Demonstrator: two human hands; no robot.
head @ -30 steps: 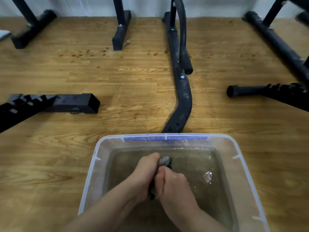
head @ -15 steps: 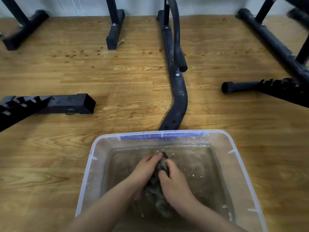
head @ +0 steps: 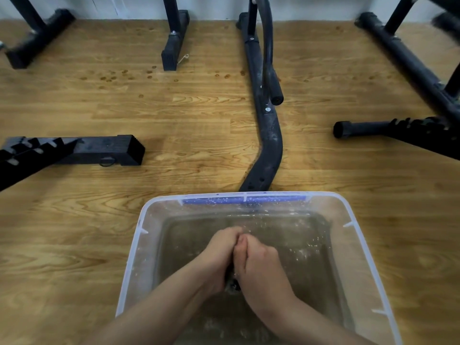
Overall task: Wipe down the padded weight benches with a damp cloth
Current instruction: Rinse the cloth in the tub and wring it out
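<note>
CHANGE: both hands have closed together since half a second ago | GRIP: I read left hand [head: 220,255] and right hand [head: 258,263] clenched around dark sodden cloth [head: 232,285], over the water-filled clear plastic tub [head: 129,257] | HANDLING: soft, heavy, dripping; grasp bunched middle.

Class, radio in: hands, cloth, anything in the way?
Left hand and right hand clenched on the cloth over the water tub. Cloth mostly hidden. Nothing blocking.

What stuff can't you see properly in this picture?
- Cloth: head view, only a dark scrap shows; the left hand and right hand close around it.
- Bench pads: head view, cut off by the top edge; only black frames show.
- Tub bottom: murky water hides it.
</note>
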